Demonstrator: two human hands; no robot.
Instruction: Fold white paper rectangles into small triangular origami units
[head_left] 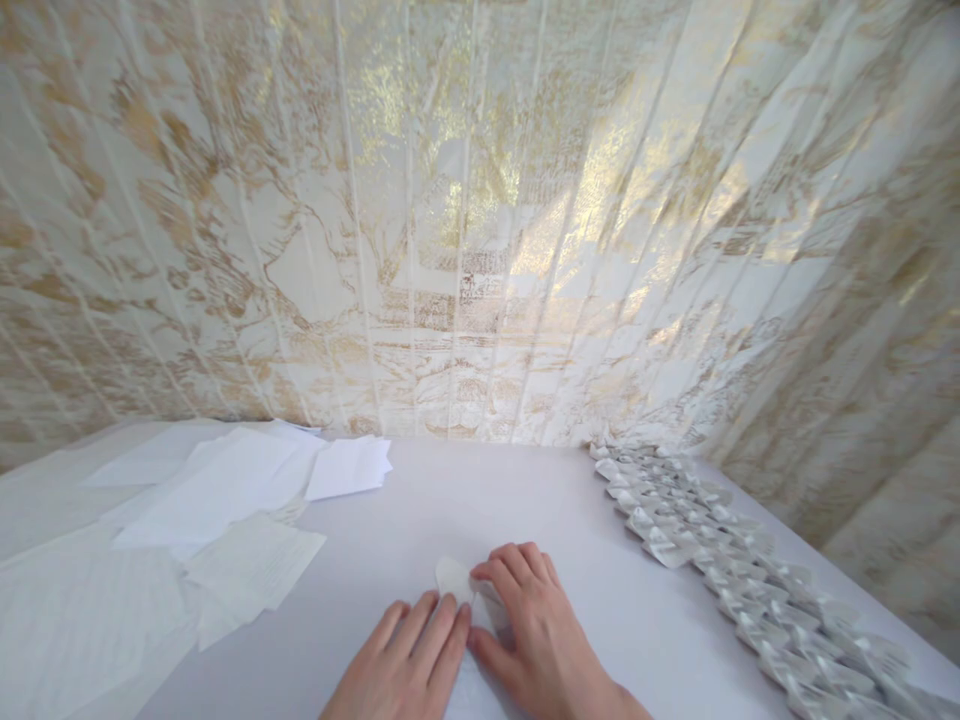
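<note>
A small piece of white paper (454,577), partly folded, lies on the table under my hands near the bottom middle. My left hand (412,655) rests flat on its left side, fingers stretched out and pressing it down. On the other side, my right hand (536,630) curves its fingers and thumb around a raised, greyish fold of the paper, pinching it. Both hands cover much of the sheet, so its full shape is hidden.
Loose white sheets (217,485) and thinner printed papers (90,610) spread over the left of the table (480,490). A small stack of white paper (349,467) sits behind. Rows of folded paper pieces (720,560) line the right edge. A patterned curtain (450,220) hangs behind.
</note>
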